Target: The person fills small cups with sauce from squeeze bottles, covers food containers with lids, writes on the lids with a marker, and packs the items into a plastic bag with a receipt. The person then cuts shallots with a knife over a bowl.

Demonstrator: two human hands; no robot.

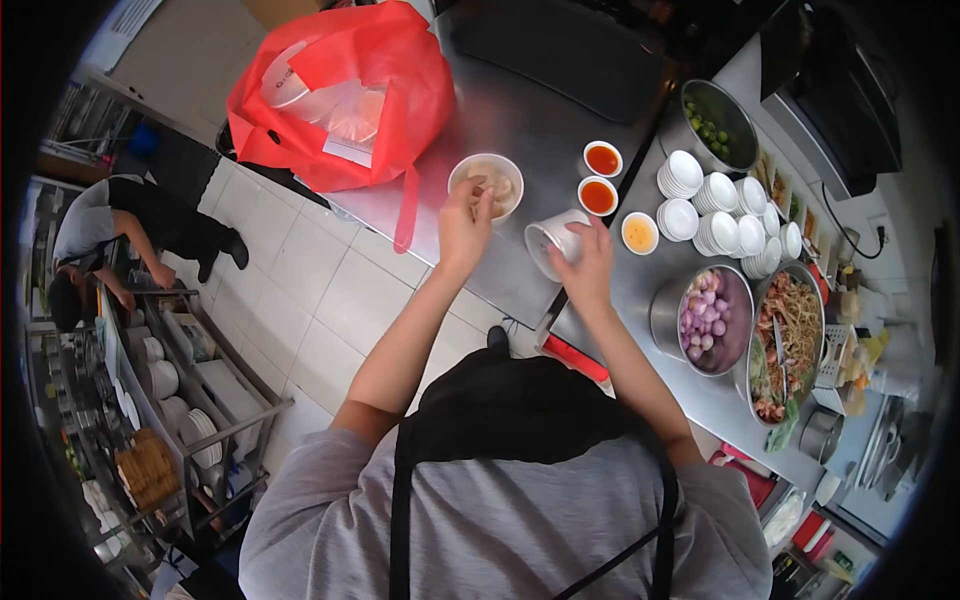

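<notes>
My left hand point(468, 222) is at a white round bowl point(457, 182), its fingers closed together over the pale food inside. Whether a piece is pinched between those fingertips I cannot make out. To the right, my right hand point(590, 262) grips a white cup point(541, 236) by its side, thumb and fingers around it. The cup is tilted with its mouth toward the left, and its inside is mostly hidden. Just beyond it are small sauce cups: two with red-orange sauce point(598, 195) and one with yellow sauce point(640, 233).
A red bag point(410, 120) with packed containers stands at the left. On the right are stacked small white dishes point(718, 192), a bowl of green limes point(690, 100), a bowl of shallots point(665, 315) and a basin of mixed food point(790, 320). Another person point(120, 220) bends over shelving far left.
</notes>
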